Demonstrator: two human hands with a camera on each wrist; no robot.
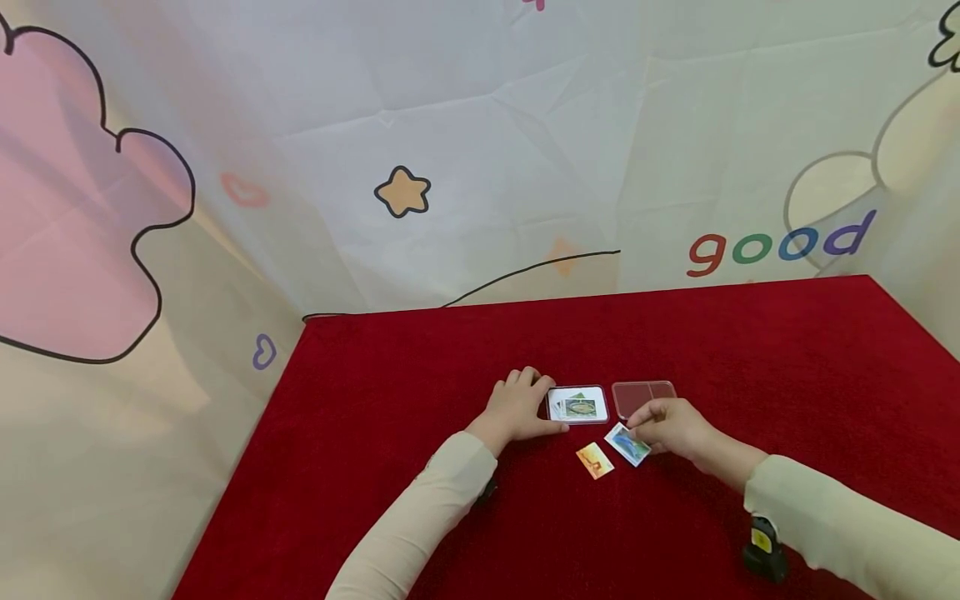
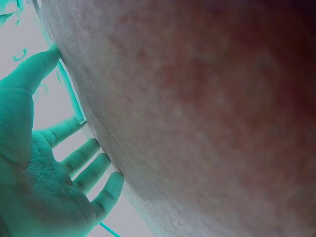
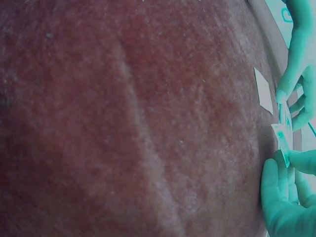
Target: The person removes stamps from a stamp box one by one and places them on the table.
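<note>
My left hand [image 1: 519,406] holds a small clear plastic case [image 1: 606,417] at its left end, thumb along the near edge and index finger at the far corner. Inside the case lie several stamps [image 1: 581,407] on white, one of them greenish. Between right thumb and fingers, my right hand [image 1: 675,427] pinches a blue-green stamp [image 1: 628,444] with a white border, also visible as a pale stamp [image 3: 281,140] in the right wrist view. An orange-yellow stamp [image 1: 596,460] lies flat on the cloth, left of the pinched one.
A clear lid [image 1: 637,396] lies right of the case, its near right corner hidden behind my right hand. Red cloth [image 1: 420,375] covers the table. A printed curtain [image 1: 480,167] hangs behind its far edge.
</note>
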